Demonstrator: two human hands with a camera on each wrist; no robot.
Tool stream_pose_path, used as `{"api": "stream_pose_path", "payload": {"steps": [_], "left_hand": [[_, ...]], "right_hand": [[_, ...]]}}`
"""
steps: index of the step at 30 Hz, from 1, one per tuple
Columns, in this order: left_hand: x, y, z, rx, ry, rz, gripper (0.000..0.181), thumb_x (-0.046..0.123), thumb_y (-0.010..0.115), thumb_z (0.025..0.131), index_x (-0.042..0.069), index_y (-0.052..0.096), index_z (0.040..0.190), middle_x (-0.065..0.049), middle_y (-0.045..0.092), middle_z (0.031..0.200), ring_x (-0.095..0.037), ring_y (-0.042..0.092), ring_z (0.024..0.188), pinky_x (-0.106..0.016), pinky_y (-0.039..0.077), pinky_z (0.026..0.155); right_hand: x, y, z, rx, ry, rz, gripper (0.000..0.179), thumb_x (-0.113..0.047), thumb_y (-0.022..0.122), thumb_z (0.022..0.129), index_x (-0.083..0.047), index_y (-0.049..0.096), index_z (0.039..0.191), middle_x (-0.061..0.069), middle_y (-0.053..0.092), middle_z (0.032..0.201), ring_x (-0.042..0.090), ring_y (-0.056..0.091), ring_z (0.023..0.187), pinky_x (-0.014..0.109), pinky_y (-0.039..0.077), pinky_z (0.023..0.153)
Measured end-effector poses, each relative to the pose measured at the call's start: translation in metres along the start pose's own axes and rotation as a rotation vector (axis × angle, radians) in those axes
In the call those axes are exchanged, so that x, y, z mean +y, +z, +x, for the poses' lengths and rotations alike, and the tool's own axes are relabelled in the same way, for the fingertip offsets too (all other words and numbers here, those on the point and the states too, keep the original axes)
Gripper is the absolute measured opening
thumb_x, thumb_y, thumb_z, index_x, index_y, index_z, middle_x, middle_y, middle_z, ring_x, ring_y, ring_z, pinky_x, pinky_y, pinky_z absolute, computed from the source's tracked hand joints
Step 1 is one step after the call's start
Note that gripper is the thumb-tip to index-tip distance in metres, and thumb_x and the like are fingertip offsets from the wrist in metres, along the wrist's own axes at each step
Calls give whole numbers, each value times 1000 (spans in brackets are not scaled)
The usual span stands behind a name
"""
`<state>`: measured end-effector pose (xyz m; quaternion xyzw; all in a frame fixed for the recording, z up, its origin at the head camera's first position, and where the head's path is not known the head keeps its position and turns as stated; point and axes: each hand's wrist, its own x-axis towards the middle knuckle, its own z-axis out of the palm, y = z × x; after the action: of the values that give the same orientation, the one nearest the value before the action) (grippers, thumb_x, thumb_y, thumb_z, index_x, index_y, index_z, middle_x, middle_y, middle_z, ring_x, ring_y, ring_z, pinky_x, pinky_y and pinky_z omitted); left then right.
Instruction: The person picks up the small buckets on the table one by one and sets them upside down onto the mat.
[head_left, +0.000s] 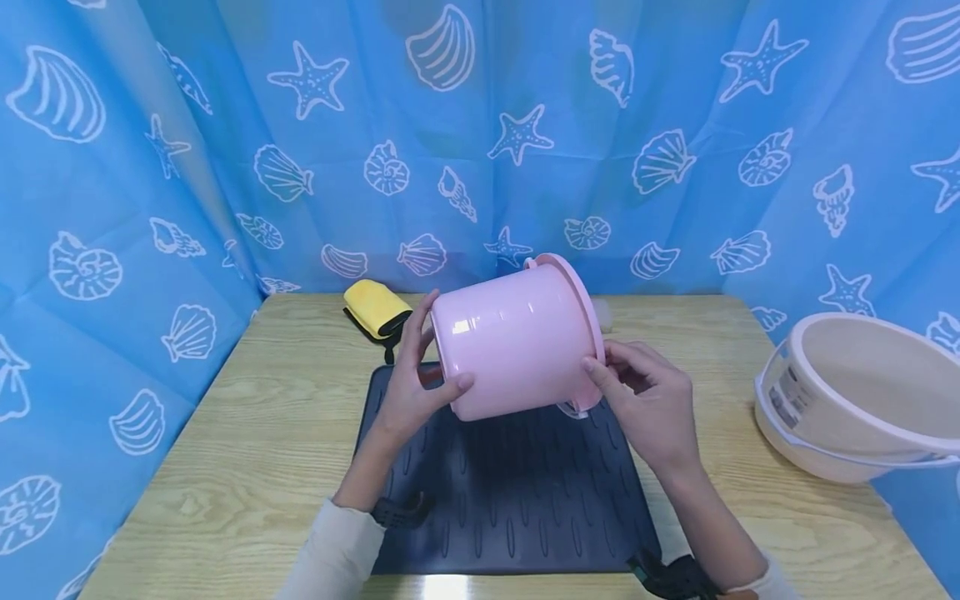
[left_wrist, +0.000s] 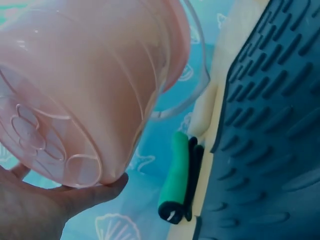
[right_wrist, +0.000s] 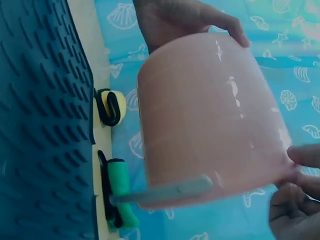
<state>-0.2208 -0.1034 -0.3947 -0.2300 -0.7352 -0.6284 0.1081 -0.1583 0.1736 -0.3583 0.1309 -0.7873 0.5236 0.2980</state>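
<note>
A pink bucket [head_left: 517, 342] is held in the air on its side, base to the left and open end to the right. My left hand [head_left: 408, 383] grips the base edge, the thumb on the wall nearest me. With thumb and fingers, my right hand [head_left: 652, 404] pinches the rim at its lower right. The left wrist view shows a raised flower-like pattern [left_wrist: 30, 130] on the base. A pale handle [right_wrist: 160, 193] hangs from the bucket in the right wrist view. The inside of the bucket is hidden.
Beneath the bucket a dark ridged mat [head_left: 510, 500] lies on the wooden table [head_left: 247, 450]. A folded yellow cloth [head_left: 372, 308] sits behind it, and a green rolled item [left_wrist: 175, 180] nearby. At the right stands a larger cream bucket [head_left: 817, 408]. A blue shell-print curtain [head_left: 465, 108] surrounds the table.
</note>
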Motion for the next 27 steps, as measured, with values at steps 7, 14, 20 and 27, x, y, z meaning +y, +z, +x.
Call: {"api": "stream_pose_path", "payload": {"steps": [7,14,20,27], "left_hand": [[4,-17,-4,0,36,-14,96,33,79,81,36,22,158,9,26,158,-31,37,140,-53,53,90],[11,-39,-8,-5,64,-28,96,11,73,80,28,22,160,7,26,158,-30,43,136,-43,56,88],[20,-57,-16,5,46,-1,96,5,71,80,29,23,159,6,25,158,-32,39,137,-35,56,86],[23,-78,-29,27,1,37,95,2,69,81,29,23,159,7,20,161,-35,32,142,-32,56,83]], "right_hand": [[0,-11,4,-137,-133,-156,23,-10,75,91,-14,76,114,-7,69,99,6,57,85,15,47,72],[1,-24,3,-206,-261,-250,23,-6,75,88,-13,76,110,-9,68,99,7,60,85,18,47,70],[4,-30,-5,-316,-317,-350,25,-7,78,86,-11,75,110,-8,67,102,9,61,84,17,48,69],[4,-36,-17,-378,-343,-408,29,-9,80,83,-11,74,112,-4,68,107,12,66,94,33,58,73]]}}
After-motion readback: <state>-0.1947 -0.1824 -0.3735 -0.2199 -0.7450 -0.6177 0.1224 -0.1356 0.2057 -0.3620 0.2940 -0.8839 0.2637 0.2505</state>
